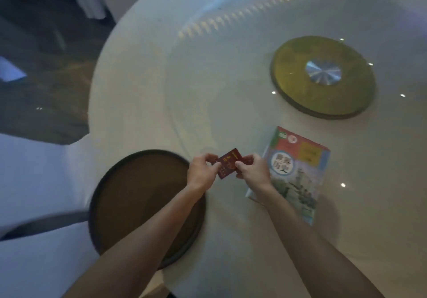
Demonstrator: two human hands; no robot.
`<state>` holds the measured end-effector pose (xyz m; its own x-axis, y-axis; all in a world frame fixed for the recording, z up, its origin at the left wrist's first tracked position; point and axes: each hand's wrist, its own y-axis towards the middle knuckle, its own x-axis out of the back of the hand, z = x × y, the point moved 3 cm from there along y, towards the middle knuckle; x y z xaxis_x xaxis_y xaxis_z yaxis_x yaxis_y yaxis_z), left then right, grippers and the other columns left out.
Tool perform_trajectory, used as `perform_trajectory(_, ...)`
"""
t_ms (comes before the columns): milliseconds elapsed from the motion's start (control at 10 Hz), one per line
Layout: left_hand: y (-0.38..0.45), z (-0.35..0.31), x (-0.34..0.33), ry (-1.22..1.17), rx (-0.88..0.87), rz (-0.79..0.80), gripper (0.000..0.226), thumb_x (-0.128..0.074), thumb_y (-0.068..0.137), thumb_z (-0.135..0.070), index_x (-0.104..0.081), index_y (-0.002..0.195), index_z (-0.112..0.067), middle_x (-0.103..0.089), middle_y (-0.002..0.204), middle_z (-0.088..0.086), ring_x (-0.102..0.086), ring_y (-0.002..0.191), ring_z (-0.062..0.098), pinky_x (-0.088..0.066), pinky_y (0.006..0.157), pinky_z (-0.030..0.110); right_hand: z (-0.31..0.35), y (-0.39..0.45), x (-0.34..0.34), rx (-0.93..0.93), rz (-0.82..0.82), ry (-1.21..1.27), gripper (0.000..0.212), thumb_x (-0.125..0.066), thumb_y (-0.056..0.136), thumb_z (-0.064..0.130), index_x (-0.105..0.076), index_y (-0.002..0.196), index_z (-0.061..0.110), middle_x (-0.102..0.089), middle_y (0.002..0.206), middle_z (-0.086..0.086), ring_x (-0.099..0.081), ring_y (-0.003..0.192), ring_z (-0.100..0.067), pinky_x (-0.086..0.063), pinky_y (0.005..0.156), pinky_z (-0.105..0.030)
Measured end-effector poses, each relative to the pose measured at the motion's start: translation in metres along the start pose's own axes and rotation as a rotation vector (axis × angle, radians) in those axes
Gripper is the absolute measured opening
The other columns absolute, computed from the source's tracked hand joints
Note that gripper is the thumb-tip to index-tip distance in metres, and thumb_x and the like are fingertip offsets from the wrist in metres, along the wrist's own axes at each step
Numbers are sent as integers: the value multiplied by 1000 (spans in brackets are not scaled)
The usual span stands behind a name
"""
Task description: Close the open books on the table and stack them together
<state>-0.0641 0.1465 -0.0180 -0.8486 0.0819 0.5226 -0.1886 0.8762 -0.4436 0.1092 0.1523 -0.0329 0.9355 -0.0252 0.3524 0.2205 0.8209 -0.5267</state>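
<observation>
**Small red book held over the table, ready to be stacked**

Dim light falls on a round white table (150, 85) with a glass turntable, at whose centre a gold disc (323, 78) is seen. A dark round tray (129, 205) sits at the near edge, and a white chair (34, 182) stands to the left.

A small red book (227, 163) is held between both hands above the tabletop, just beyond the tray's far rim. It is pinched on its left edge by the left hand (202, 173) and on its right edge by the right hand (253, 174), thumbs on top, fingers curled beneath. The cover with gold lettering is seen, so the book is judged closed, though blur prevents certainty. A large textbook (298, 170) lies closed and flat on the table just to the right, partly hidden by the right forearm.

The step in hand is judged to be the stacking. For it to be done well, the red book should be kept pressed shut by both thumbs while it is carried right, so the pages are not let spring open. It should be lowered flat onto the textbook's cover, near the middle, its edges squared to the larger book's edges. The smaller book is best placed on top, since a stable base is given by the larger one. The grip should be released only once the book rests fully.
</observation>
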Motion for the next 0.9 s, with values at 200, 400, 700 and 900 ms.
perform_trajectory(200, -5, 84, 74, -39, 111, -137, 25, -72, 87, -20, -75, 112, -19, -74, 108, -3, -67, 102, 13, -55, 88, 31, -3, -17, -112, 13, 145, -148, 15, -74, 88, 14, -60, 94, 14, -68, 109, -19, -75, 86, -29, -66, 65, -40)
perform_trajectory(400, -7, 138, 97, -17, 183, -121, 33, -70, 91, -18, -70, 123, -16, -70, 122, 2, -65, 113, 17, -54, 95, 34, -18, -30, -164, -26, 226, -326, 31, -71, 91, 25, -64, 120, 13, -71, 114, -9, -71, 103, -25, -63, 89, -48)
perform_trajectory(700, 2, 151, 94, 82, 183, -20, 41, -69, 91, -26, -64, 131, -18, -61, 128, 4, -63, 110, 19, -55, 92, 34, -11, -37, -164, -46, 264, -382, 42, -66, 94, 31, -64, 132, 13, -71, 123, -7, -69, 112, -25, -60, 97, -46)
perform_trajectory(900, 7, 130, 100, 390, 104, -9, 51, -63, 88, -44, -57, 133, -21, -57, 126, 6, -62, 110, 25, -55, 90, 40, 12, -51, -144, 96, 193, -491, 40, -60, 98, 31, -67, 132, 11, -72, 124, -9, -67, 115, -24, -52, 93, -31)
